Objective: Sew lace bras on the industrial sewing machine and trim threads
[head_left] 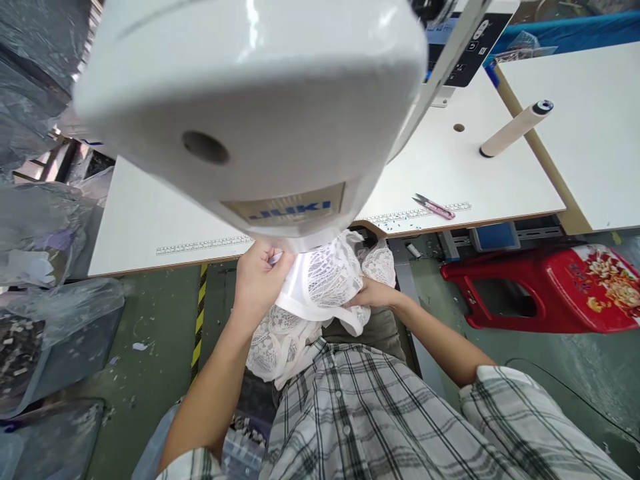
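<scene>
A white lace bra [330,277] lies under the head of a white JUKI sewing machine [280,133], its cup bulging toward me. My left hand [263,277] pinches the bra's upper left edge, thumb and fingers pressed together just below the machine head. On the other side, my right hand [373,293] grips the lower right part of the cup, its fingertips partly hidden by the lace. More white lace pieces [273,340] hang over my lap. The needle area is hidden behind the machine head.
Pink-handled thread snips [434,207] lie on the white table [165,220] near a printed ruler strip. A thread cone [517,129] stands farther right. A red stool [540,287] is at the right, with plastic-covered bins [65,333] at the left.
</scene>
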Demonstrator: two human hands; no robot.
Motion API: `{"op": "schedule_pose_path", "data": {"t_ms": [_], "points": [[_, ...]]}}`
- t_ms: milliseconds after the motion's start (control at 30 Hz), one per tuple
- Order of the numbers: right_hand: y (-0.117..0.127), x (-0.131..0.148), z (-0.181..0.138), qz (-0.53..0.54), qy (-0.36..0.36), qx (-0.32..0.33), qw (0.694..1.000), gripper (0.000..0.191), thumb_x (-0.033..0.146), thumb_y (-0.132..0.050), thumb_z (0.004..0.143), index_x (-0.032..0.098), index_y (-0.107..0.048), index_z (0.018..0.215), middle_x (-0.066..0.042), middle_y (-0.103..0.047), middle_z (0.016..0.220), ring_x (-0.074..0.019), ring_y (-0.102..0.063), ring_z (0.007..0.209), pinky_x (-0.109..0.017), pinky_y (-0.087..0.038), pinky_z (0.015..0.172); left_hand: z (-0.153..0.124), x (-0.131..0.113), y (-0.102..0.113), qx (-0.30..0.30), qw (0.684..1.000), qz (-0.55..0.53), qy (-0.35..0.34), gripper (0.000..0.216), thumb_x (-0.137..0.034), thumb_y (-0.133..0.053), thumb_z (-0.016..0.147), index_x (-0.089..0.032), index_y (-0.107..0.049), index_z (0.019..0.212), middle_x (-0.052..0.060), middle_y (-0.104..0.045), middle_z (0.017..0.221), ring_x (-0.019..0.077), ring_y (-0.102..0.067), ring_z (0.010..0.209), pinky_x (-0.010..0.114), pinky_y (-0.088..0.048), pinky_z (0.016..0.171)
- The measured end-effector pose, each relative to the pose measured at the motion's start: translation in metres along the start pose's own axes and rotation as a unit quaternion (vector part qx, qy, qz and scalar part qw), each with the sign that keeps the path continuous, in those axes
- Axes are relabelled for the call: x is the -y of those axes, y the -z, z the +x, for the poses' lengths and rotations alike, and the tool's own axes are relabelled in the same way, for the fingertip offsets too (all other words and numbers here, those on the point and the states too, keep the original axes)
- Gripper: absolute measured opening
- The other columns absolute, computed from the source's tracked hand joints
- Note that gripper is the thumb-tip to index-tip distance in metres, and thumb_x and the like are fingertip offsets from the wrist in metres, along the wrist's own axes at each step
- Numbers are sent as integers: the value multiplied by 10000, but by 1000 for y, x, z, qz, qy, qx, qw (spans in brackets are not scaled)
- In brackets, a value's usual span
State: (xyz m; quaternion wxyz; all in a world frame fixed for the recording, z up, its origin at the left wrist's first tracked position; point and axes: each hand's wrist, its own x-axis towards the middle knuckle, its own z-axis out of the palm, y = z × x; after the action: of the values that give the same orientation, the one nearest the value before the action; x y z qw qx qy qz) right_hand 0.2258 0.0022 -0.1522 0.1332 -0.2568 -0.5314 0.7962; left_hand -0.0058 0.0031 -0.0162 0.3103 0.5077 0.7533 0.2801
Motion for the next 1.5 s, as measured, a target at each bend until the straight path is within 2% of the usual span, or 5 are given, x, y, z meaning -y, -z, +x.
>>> {"op": "schedule_pose_path", "data": {"t_ms": [500,700,900,1067,1500], "points": [[-3,0,-31,100,41,-124,986,561,715,-733,749,158,-667,746,6,-630,626,-108,-536,550,-227,-411,529,-3,13,-3,-25,996,-20,-79,182,-368,-600,808,-200,-574,743,-3,-627,715,156,-572,677,271,-420,615],[7,28,-50,38,73,-85,993,503,625,-696,848,144,-663,708,19,-580,587,-87,-481,517,-210,-349,501,-39,8,-4,-154,931,22,-331,97,-243,-581,941,-202,-625,1018,42,-708,968,179,-683,927,310,-549,801],[-26,87,-65,-241,186,114,946,369,408,-548,1010,127,-745,877,-65,-724,809,-134,-621,726,-242,-474,675,-89,-23,-26,55,803,75,-589,436,-463,-581,955,-181,-538,1284,123,-717,1192,251,-659,1165,418,-524,1020],[-38,118,-65,-362,131,71,920,248,283,-548,1008,143,-749,965,-80,-752,876,-149,-650,767,-250,-460,696,-74,-13,-15,298,874,182,-338,392,-575,-571,923,-203,-672,851,0,-661,627,184,-597,545,299,-411,528],[0,133,-2,-338,63,-158,926,371,491,-633,900,157,-660,740,3,-601,670,-114,-508,621,-247,-316,580,-6,-14,9,75,995,55,-41,454,-422,-662,761,-224,-339,510,-45,-359,507,121,-352,506,272,-243,505]]}}
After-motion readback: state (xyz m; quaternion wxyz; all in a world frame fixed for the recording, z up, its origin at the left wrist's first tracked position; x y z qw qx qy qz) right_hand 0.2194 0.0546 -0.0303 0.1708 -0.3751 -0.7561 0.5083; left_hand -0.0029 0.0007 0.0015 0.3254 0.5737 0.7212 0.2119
